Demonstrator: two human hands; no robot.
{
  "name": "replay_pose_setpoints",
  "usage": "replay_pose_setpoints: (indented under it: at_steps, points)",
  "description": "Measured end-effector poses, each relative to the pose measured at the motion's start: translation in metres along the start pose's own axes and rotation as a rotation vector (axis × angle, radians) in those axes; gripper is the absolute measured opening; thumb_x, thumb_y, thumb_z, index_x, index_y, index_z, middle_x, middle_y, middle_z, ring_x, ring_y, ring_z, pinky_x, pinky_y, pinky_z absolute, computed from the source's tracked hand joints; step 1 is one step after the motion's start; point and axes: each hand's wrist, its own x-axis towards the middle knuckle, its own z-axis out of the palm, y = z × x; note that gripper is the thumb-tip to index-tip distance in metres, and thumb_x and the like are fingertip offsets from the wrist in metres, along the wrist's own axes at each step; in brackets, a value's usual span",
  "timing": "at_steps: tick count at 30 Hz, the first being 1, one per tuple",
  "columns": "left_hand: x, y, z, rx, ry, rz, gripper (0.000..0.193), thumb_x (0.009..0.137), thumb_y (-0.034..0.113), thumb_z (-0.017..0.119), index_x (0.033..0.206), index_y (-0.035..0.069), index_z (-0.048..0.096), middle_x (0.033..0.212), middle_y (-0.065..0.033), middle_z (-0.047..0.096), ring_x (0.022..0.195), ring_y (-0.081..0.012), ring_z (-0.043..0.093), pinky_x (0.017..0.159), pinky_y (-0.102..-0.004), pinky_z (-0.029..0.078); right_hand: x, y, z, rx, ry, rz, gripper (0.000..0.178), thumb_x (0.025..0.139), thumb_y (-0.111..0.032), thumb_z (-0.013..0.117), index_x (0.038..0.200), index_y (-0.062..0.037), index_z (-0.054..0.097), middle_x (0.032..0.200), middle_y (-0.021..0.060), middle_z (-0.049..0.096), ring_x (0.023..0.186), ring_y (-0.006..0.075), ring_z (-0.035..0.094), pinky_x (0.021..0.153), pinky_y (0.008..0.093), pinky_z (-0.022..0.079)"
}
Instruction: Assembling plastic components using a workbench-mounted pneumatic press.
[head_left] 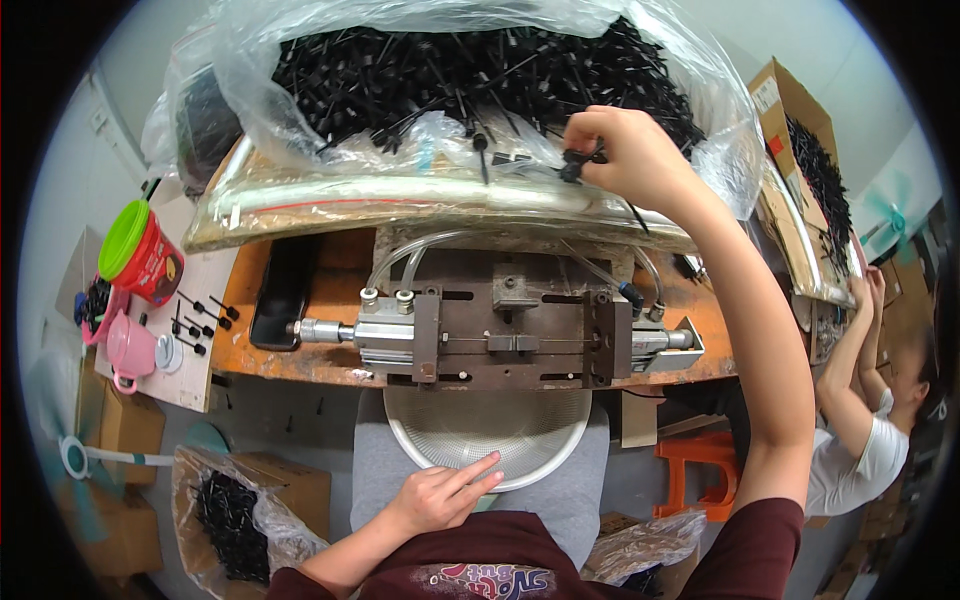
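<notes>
My right hand (635,160) is raised at the front edge of a big plastic-lined box. Its fingers pinch a black plastic part (572,168) with a thin stem. Behind it lies a heap of similar black stemmed parts (400,85). My left hand (440,497) lies at the near rim of a white mesh basket (400,432) on my lap, fingers stretched out and holding nothing. Between the hands is a metal clamping fixture (513,375) with a pneumatic cylinder (385,335) on its left, another on its right, and small dark jaws (512,344) in the middle.
Clear air hoses (410,250) arch over the fixture. At left stand a red tub (150,265) with a green lid, a pink cup (130,348) and several loose black parts (205,320). An orange stool (690,470) is below right. A co-worker (860,440) sits at far right beside another box.
</notes>
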Motion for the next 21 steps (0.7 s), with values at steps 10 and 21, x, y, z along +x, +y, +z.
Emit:
replay_pose_setpoints:
  at_steps: [10, 21]
  points:
    - [0.008, 0.011, 0.002, -0.077, 0.036, 0.01, 0.044, 0.072, -0.001, 0.068, 0.115, 0.004, 0.061, 0.121, -0.0094, 0.068, 0.055, -0.012, 0.06, 0.049, -0.0234, 0.047, -0.015, 0.014, -0.005, 0.554, 0.335, 0.293, 0.021, 0.079, -0.001, 0.065, 0.099, -0.0067, 0.07, 0.082, 0.0031, 0.066, 0.066, 0.0101, 0.068, 0.065, 0.0223, 0.049]
    - [0.097, 0.015, -0.037, -0.457, 0.314, -0.081, 0.035, 0.089, -0.005, 0.053, 0.124, -0.007, 0.057, 0.129, -0.0273, 0.051, 0.091, -0.023, 0.067, 0.069, -0.0299, 0.061, -0.029, -0.078, -0.015, 0.788, 0.723, 0.059, 0.015, 0.086, -0.002, 0.069, 0.101, -0.0001, 0.068, 0.087, 0.0052, 0.068, 0.072, 0.0106, 0.066, 0.068, 0.0231, 0.051]
